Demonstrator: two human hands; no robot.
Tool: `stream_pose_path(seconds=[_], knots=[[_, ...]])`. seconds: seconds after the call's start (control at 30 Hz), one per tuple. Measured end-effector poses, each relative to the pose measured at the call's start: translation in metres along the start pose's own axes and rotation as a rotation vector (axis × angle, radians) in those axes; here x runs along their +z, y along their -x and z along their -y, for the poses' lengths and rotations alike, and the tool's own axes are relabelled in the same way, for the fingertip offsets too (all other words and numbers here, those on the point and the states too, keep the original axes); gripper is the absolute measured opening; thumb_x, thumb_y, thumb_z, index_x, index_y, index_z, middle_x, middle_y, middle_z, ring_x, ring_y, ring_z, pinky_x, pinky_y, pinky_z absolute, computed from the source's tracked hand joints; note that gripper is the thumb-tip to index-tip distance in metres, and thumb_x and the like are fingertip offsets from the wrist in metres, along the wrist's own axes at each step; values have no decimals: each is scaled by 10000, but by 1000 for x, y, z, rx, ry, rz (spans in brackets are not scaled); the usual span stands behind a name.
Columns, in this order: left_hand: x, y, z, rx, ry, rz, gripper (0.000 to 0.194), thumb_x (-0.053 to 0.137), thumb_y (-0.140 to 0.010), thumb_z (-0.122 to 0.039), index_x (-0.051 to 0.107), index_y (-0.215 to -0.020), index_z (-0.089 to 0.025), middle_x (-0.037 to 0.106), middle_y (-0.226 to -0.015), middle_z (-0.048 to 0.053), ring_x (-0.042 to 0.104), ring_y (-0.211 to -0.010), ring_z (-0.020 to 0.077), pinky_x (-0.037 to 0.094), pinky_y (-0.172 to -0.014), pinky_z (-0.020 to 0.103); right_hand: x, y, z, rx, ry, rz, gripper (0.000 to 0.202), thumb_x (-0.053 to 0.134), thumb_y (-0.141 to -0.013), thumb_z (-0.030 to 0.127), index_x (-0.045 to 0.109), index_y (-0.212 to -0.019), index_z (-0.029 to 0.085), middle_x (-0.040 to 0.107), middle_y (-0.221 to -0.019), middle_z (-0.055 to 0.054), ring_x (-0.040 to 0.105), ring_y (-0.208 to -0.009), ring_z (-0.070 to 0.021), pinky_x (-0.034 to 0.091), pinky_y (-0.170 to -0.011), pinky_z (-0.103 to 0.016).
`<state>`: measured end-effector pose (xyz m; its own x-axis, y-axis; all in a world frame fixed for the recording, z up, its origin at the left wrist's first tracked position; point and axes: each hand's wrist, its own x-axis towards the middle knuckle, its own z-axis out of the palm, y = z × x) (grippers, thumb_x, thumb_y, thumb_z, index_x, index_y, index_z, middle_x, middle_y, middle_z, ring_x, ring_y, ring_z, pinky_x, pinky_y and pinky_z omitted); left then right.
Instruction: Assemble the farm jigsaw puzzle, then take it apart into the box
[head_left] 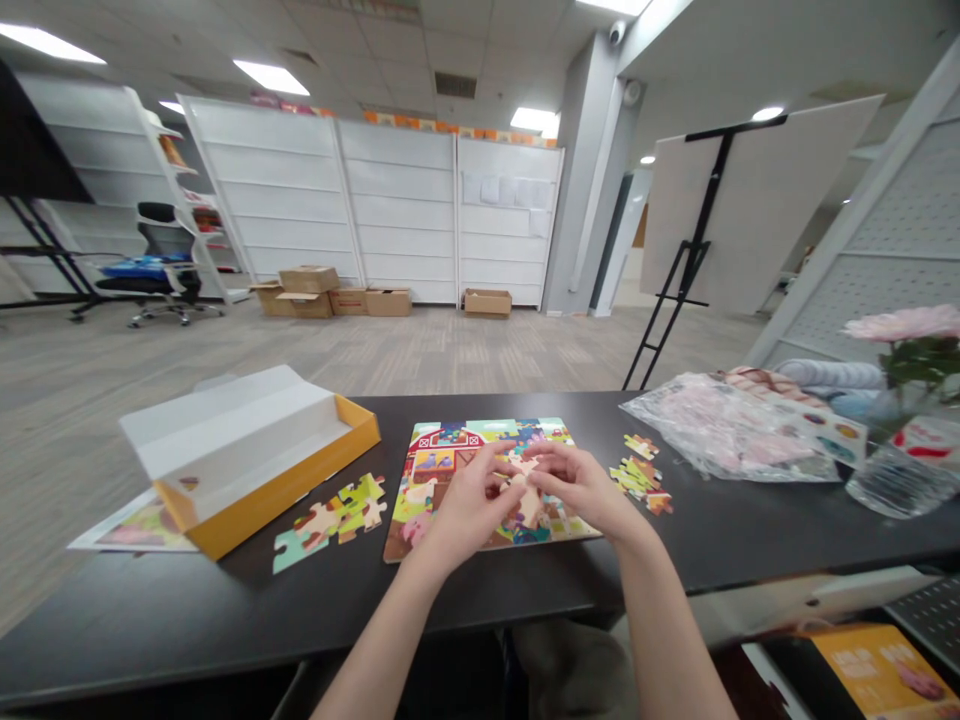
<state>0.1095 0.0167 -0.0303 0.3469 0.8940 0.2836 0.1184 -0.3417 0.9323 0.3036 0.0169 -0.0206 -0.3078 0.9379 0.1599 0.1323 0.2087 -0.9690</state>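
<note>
A farm-scene jigsaw puzzle [435, 497] lies flat on the black table, with a red barn at its upper left. Over its middle, my left hand [478, 492] and my right hand [583, 488] face each other with curled fingers. Between their fingertips is a pale cream puzzle piece [527, 468], gripped from both sides; its lower edge blends with the picture beneath. Left of the board lie several loose joined-looking puzzle pieces [334, 520] in green, cream and teal. A smaller group of loose pieces [637, 478] sits to the right of my right hand.
An open yellow box [277, 490] with a white inside stands at the table's left, over a printed sheet [135, 525]. At right are a clear plastic bag [720, 430] and a glass vase [904, 470] with a pink flower. An easel [694, 240] stands beyond the table.
</note>
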Motion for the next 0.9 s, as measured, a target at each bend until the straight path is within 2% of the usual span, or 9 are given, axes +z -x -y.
stream_pose_path(seconds=[0.1,0.2,0.3,0.37,0.5,0.57,0.73,0.9], knots=[[1,-7,5,-13,17,-107,439,650,-853,-240,513,-1268,-200,676,-1020,41,694,-708,132,587,-675,283,-3,0,1,20,15,-5,364,717,-822,408,631,-1101,189,700,-779,-1,679,-725,-159,534,-716,-294],[2,-9,8,51,-152,-147,359,620,-861,-176,548,-1212,-202,660,-1130,70,709,-855,166,593,-787,329,-13,3,-2,40,68,-71,326,719,-794,414,659,-1009,176,728,-830,-34,705,-754,-181,557,-742,-318],[3,-5,9,177,-432,-54,260,583,-881,-128,604,-1124,-218,660,-1178,73,661,-1069,221,547,-944,400,-28,6,-9,77,153,-251,298,724,-747,438,653,-862,173,733,-797,-50,715,-722,-195,562,-702,-314],[5,0,7,225,-583,45,218,576,-894,-121,627,-1080,-222,670,-1172,66,629,-1128,238,511,-1001,426,-36,9,-14,117,185,-315,303,735,-711,446,637,-810,176,730,-765,-50,720,-695,-200,561,-670,-306],[10,6,5,255,-730,155,163,601,-924,-202,637,-1082,-216,671,-1167,66,611,-1119,246,497,-999,426,-43,13,-20,168,195,-298,282,752,-665,414,628,-773,185,729,-734,-43,731,-685,-211,565,-653,-301],[14,7,5,267,-756,186,194,635,-919,-261,635,-1109,-226,658,-1193,62,590,-1146,252,484,-1012,428,-42,14,-21,175,203,-294,247,748,-654,378,622,-757,192,726,-716,-37,731,-675,-212,565,-651,-300],[21,8,3,285,-789,223,328,689,-881,-316,599,-1187,-242,583,-1357,67,519,-1267,281,438,-1072,457,-38,11,-27,180,282,-294,161,693,-672,316,612,-751,202,720,-688,-29,723,-665,-204,539,-624,-277],[23,8,-2,269,-797,246,327,712,-866,-339,614,-1164,-245,522,-1449,74,465,-1342,292,395,-1116,480,-35,10,-29,166,386,-268,162,697,-676,305,617,-769,198,720,-702,-24,698,-662,-186,527,-652,-273]])
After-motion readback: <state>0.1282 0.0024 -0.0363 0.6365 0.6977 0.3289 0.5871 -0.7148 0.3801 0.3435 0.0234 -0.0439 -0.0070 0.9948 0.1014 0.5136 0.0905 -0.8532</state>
